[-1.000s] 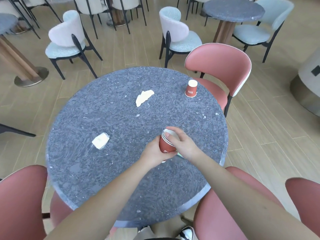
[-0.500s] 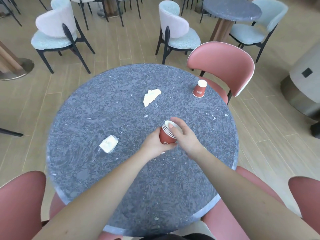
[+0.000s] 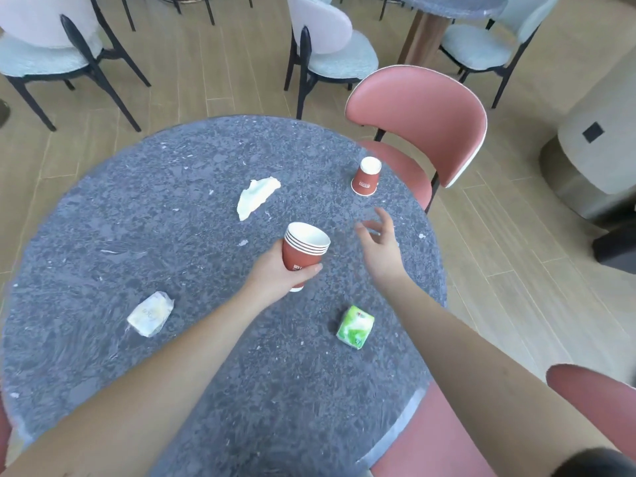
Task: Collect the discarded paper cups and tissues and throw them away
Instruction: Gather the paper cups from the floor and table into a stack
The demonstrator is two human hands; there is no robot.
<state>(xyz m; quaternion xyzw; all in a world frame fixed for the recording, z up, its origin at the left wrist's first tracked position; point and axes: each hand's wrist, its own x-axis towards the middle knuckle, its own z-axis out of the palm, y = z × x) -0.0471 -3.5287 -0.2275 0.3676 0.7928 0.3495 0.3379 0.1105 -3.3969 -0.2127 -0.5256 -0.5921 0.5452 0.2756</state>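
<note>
The stack of red paper cups (image 3: 304, 251) stands nearly upright, mouth up and tipped slightly away, above the middle of the round grey table (image 3: 120, 235). Beyond it lie a crumpled tissue (image 3: 256, 197) and an inverted cup (image 3: 367, 176). Wood-plank floor and chairs surround the table. The left hand (image 3: 275, 275) grips the stack; the right hand (image 3: 380, 244) hovers beside it, fingers spread, holding nothing.

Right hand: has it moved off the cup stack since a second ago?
Yes. The right hand has let go of the cup stack and moved toward the far edge of the table, fingers spread, toward the upside-down cup.
</note>
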